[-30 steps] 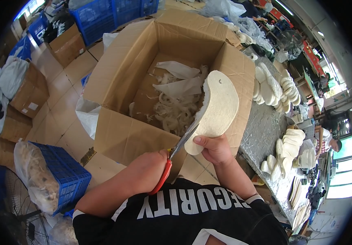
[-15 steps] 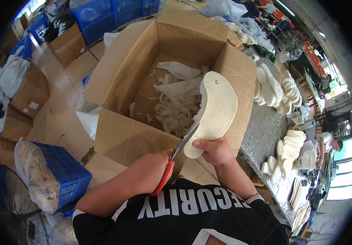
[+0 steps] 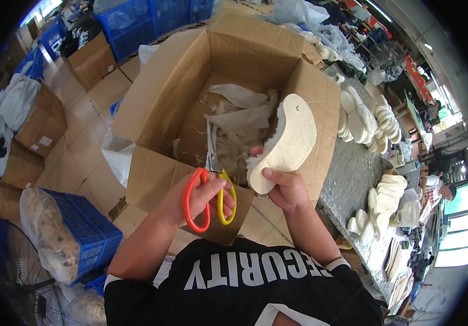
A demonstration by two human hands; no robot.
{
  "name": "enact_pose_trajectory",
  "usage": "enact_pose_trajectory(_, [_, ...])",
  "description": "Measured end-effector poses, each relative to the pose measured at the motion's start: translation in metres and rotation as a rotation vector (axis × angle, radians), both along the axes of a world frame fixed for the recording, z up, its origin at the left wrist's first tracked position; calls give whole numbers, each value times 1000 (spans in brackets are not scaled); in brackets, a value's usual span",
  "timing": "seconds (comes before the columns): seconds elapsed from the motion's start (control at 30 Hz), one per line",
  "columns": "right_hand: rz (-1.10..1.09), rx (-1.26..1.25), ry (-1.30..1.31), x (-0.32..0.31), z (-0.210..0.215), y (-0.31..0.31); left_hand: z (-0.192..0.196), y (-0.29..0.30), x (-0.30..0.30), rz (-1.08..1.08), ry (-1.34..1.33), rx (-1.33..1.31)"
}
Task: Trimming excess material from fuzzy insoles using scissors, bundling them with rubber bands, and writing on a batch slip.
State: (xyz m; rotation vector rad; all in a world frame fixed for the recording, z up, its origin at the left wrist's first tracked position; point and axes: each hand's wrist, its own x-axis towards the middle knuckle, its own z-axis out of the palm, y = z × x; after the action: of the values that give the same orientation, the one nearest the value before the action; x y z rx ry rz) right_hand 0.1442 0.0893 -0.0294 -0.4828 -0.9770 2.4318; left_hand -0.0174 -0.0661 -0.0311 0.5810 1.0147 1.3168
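Note:
My left hand (image 3: 179,198) is closed round scissors (image 3: 212,155) with one red and one yellow handle loop. Their blades, nearly together, point away from me over a big open cardboard box (image 3: 163,89). In my right hand (image 3: 290,193) is a cream, curved insole (image 3: 291,138) with a fluffy white edge and a small mark near its far end. My thumb presses on its flat face, and a fingertip shows past its left edge. Curly white trimmings (image 3: 233,142) and pale sheet pieces (image 3: 239,95) lie inside the box beneath both hands.
At right, a grey worktable (image 3: 348,176) carries stacks of insoles (image 3: 388,193). A blue crate (image 3: 90,236) with a bagged load and a fan (image 3: 22,282) stand at lower left. More cartons (image 3: 41,119) line the left side. A person (image 3: 435,190) is at far right.
The scissors have come away from the insole's near end, moving left and turning to point over the box. The insole has shifted slightly, with my right hand still holding it.

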Motion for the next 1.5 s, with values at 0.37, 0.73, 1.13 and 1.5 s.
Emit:
enact_pose_trajectory(0.37, [-82, -30, 34, 4, -11, -6, 26, -18, 25, -12, 791, -41])
enact_pose_trajectory(0.73, [47, 109, 29, 14, -18, -5, 36, -24, 31, -225, 1415, -49])
enact_pose_trajectory(1.13, [-26, 268, 29, 15, -7, -15, 42, -28, 33, -354, 1246, -62])
enact_pose_trajectory(1.5, [-54, 281, 50, 20, -6, -19, 38, -31, 39, -345, 1315, -19])
